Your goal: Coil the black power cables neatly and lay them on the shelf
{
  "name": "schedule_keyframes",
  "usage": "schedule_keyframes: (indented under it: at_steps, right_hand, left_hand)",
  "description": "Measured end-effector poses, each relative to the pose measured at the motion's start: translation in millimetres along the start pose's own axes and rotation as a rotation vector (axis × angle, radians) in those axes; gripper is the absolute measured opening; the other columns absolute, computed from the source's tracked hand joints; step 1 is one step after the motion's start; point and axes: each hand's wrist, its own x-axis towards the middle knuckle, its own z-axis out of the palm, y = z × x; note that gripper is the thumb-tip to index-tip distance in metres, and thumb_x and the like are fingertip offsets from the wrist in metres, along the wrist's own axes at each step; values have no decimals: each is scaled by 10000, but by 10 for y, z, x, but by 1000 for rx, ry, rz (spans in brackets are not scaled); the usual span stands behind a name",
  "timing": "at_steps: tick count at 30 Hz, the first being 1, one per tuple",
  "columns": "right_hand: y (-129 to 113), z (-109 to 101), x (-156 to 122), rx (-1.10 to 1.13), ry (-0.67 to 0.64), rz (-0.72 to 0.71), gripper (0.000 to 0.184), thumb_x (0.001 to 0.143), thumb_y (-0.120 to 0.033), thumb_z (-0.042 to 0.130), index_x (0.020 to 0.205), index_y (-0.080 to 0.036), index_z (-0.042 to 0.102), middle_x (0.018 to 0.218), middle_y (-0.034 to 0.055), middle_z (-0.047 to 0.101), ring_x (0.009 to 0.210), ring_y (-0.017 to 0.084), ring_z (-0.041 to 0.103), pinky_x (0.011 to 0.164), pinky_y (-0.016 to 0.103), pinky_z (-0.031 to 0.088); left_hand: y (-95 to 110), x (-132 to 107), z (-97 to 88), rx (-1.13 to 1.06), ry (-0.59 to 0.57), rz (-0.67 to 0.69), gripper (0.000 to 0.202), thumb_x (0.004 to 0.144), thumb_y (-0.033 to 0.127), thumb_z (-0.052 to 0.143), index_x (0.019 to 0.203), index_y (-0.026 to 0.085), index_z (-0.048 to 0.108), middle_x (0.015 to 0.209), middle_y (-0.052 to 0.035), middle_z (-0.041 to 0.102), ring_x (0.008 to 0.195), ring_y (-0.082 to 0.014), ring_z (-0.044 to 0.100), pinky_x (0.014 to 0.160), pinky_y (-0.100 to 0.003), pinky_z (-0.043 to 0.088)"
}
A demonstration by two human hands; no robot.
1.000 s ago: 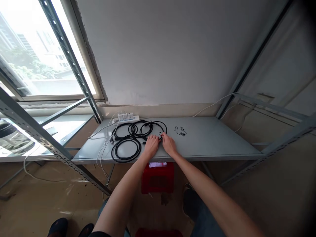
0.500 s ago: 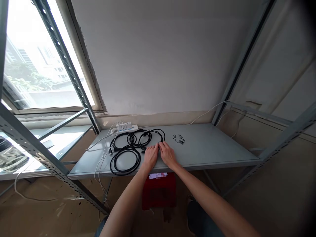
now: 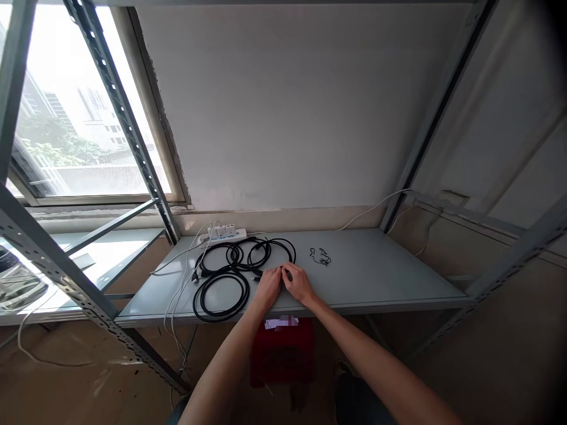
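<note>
Several black cables (image 3: 241, 262) lie coiled in loops on a grey metal shelf (image 3: 376, 277). My left hand (image 3: 269, 288) and my right hand (image 3: 297, 283) rest side by side at the right end of the coils, fingertips pinched together on a cable end near the rightmost loop. What exactly sits between the fingers is too small to make out. A large separate coil (image 3: 220, 293) lies left of my left hand.
A white power strip (image 3: 222, 234) with plugged adapters sits at the back of the shelf, white cords (image 3: 177, 295) hanging off the front left. A small black wire tangle (image 3: 321, 257) lies to the right. A red stool (image 3: 282, 351) stands under the shelf. Metal uprights frame both sides.
The view has tilted upward, so the shelf sits lower in the picture. My hands have drawn closer together on the cable end.
</note>
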Motion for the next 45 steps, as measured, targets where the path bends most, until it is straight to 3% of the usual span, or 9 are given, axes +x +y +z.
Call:
schedule_keyframes:
  at_steps: [5,10,13,17,24,29,34,40,45]
  right_hand:
    - [79,32,58,53,64,131,241,963,-264,450,814,-214,633,799,42,697,722,189,634,705,281,480]
    - [164,44,64,28,155,165,242,954,-283,492,837,-211,691,866,62,733,825,215,666,785,310,498]
    - [235,43,63,144,188,261,240,946,-298,527,873,-210,738,853,59,763,825,220,703,803,321,527]
    - [315,49,66,245,192,331,238,933,-302,566,914,-195,778,828,62,783,824,233,738,831,344,556]
    - [283,52,41,133,139,250,375,967,-183,490,1282,-222,690,894,34,783,858,193,731,883,323,539]
    - [247,70,33,-37,110,201,345,980,-127,451,1140,-231,737,972,46,767,883,186,711,855,304,521]
    - [195,85,20,-214,99,83,362,970,-60,429,1132,-201,720,1046,75,754,1031,212,671,924,357,476]
    - [109,67,-27,-324,79,-15,374,962,-31,418,1166,-184,692,1092,93,749,1203,241,597,1014,407,416]
    - [51,36,-32,-300,42,-26,359,924,-6,420,1077,-199,681,1047,86,733,1129,242,598,989,410,403]
  left_hand:
    - [-4,7,43,49,32,12,326,979,65,356,1216,162,558,1119,-105,693,1051,-235,642,921,-365,436]
    - [38,-17,35,223,140,-13,243,1041,232,389,1006,177,623,953,-108,702,1036,-282,586,899,-401,430]
    - [55,-32,27,274,176,-41,279,1045,346,424,956,175,627,932,-122,708,1052,-309,555,892,-417,428]
    - [32,-20,53,268,151,-38,244,1043,321,429,971,179,614,943,-111,699,1010,-294,558,858,-400,420]
    - [-30,14,87,210,90,20,193,1000,124,406,1042,170,589,979,-94,672,977,-258,587,842,-378,397]
    - [-28,5,71,202,105,43,232,1011,117,373,1087,176,584,1009,-88,673,989,-251,592,847,-372,401]
    - [-31,-7,81,197,148,28,205,1044,224,388,1074,185,587,975,-90,681,970,-260,593,849,-383,413]
    - [-11,-9,70,170,166,39,175,1034,198,402,1116,184,556,1018,-83,690,986,-252,605,861,-381,423]
    - [1,-3,33,22,146,83,198,1009,147,393,1141,199,530,1069,-72,669,990,-225,605,862,-354,443]
